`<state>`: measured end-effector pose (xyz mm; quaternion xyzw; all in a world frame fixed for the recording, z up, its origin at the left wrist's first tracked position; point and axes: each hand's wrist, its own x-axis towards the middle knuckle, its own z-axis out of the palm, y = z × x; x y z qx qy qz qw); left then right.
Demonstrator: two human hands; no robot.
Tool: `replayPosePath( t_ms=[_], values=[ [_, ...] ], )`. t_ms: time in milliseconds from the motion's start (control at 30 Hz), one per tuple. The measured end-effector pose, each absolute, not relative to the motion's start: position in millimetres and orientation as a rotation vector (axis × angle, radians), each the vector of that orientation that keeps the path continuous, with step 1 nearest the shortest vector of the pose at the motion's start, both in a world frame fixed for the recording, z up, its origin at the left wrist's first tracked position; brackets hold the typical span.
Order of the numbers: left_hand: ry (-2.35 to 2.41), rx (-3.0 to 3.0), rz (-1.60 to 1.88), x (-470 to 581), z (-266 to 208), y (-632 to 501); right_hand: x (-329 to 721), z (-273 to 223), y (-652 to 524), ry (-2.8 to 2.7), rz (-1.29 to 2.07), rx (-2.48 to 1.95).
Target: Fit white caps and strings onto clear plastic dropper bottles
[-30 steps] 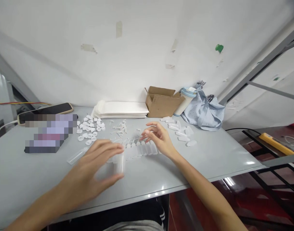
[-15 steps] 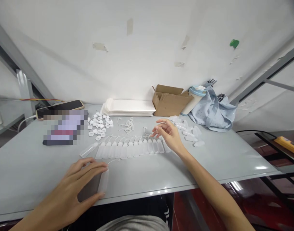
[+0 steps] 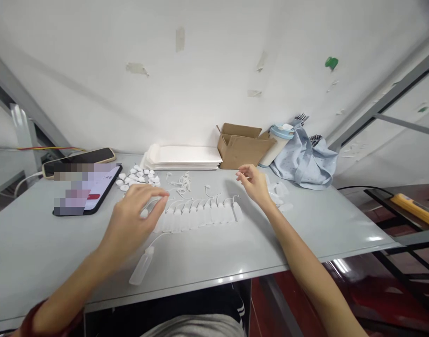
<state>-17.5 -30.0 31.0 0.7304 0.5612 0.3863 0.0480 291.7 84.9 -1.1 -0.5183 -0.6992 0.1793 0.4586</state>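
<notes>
A row of translucent plastic bottles [image 3: 196, 217] with thin white straps lies across the grey table. My left hand [image 3: 133, 215] hovers over the row's left end, thumb and forefinger curved towards each other with a small gap, nothing visible between them. One separate strapped bottle [image 3: 141, 267] lies nearer the table's front edge, below that hand. Beyond the row's right end is my right hand [image 3: 254, 185], raised with loosely bent fingers and no object showing in them. It partly hides a pile of loose clear bottles [image 3: 280, 191].
White caps [image 3: 139, 175] and a heap of thin straps [image 3: 184, 182] lie behind the row. Further back are stacked white sheets [image 3: 186, 159], a cardboard box [image 3: 244, 152], a cup [image 3: 279, 140] and a blue cloth bag [image 3: 305, 164]. Phones [image 3: 109, 182] sit at left.
My left hand has left the separate bottle near the front edge and risen towards the row and caps. My right hand has moved off the strap ends, slightly right and away.
</notes>
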Motion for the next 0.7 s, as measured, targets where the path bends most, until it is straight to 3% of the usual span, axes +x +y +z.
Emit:
replayPosePath(
  t_ms=[100,267,500,700],
  values=[
    [1.633,2.296,0.839,-5.8,37.9,8.6,310.5,-7.5,99.7,-1.881,0.184,-1.403],
    [1.299,2.538,0.507,24.9,29.0,61.0,328.7,-13.0,109.5,-1.988,0.06,-1.504],
    [1.15,2.539,0.413,60.1,13.1,94.0,323.5,-19.9,110.1,-2.159,-0.06,-1.638],
    [1.236,2.356,0.644,50.5,26.9,87.4,316.5,-20.6,107.7,-2.274,-0.291,-1.892]
  ],
)
